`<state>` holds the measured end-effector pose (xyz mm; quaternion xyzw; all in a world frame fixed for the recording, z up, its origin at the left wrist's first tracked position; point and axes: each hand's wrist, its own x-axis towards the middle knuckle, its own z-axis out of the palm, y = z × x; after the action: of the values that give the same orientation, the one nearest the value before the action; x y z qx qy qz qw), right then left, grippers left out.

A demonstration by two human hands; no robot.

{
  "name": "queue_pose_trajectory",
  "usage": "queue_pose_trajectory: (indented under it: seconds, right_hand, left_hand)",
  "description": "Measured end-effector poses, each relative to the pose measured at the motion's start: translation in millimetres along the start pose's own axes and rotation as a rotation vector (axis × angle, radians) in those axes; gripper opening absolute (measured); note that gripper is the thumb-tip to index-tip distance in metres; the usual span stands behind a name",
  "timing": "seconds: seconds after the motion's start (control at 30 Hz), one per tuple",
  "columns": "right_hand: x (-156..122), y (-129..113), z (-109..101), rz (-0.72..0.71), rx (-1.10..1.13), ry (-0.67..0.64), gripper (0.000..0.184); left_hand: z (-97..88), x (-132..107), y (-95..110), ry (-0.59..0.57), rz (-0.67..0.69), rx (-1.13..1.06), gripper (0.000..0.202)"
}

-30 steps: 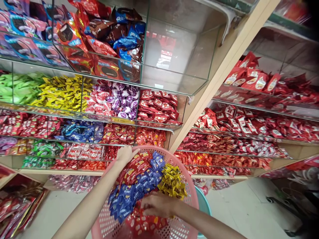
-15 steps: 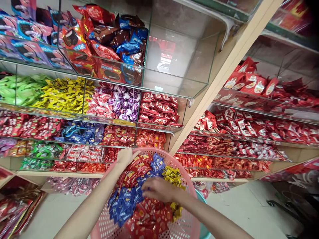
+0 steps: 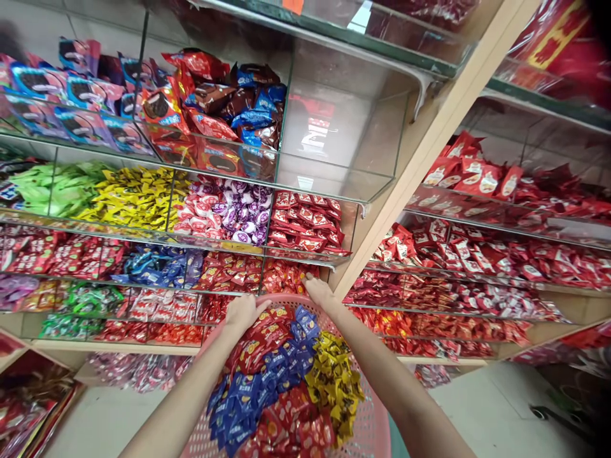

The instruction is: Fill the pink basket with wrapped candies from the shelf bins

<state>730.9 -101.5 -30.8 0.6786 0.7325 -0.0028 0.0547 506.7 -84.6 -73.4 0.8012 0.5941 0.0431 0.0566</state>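
A pink plastic basket [image 3: 370, 420] sits low in the middle, heaped with red, blue [image 3: 248, 394] and yellow [image 3: 334, 381] wrapped candies. My left hand [image 3: 243, 312] is closed on the basket's far rim. Just past that rim, my right hand [image 3: 317, 289] reaches to the front of a glass shelf compartment of red-orange candies [image 3: 281, 277]. Its fingers point away from me and are mostly hidden, so I cannot make out whether they hold anything.
Glass-fronted shelves full of wrapped sweets fill the wall: green, yellow [image 3: 133, 194], purple-white [image 3: 229, 207] and red [image 3: 308, 219] bins. A slanted wooden upright [image 3: 405, 178] divides them from more red packets [image 3: 477, 254] on the right. One upper bin [image 3: 334, 140] holds nothing.
My right hand has left the candies in the basket and moved up and forward to the shelf bin just beyond the rim. The left hand keeps its grip; the view has tilted down slightly.
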Motion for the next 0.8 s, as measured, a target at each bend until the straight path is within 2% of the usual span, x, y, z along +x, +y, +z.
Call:
queue_pose_trajectory:
  seconds: [0.37,0.53,0.6,0.67,0.8]
  right_hand:
    - [-3.1,6.6,-2.6,-0.020,-0.077,-0.061,0.034]
    - [4.8,6.6,-8.4,-0.013,-0.069,-0.087,0.023]
    - [9.7,7.7,-12.7,-0.008,-0.055,-0.092,0.025]
    - [13.1,9.1,-17.9,-0.006,-0.032,-0.083,0.031]
    - [11.0,10.9,-28.8,-0.021,0.051,-0.009,0.016]
  left_hand:
    - [2.0,0.3,-0.6,0.003,-0.009,-0.014,0.073]
    - [2.5,0.1,-0.7,0.024,-0.008,-0.004,0.074]
    - [3.0,0.2,-1.0,0.020,-0.013,-0.011,0.074]
    - [3.6,0.4,-1.4,0.024,-0.005,-0.015,0.074]
    - [4.1,0.5,-1.8,0.033,0.005,-0.012,0.075]
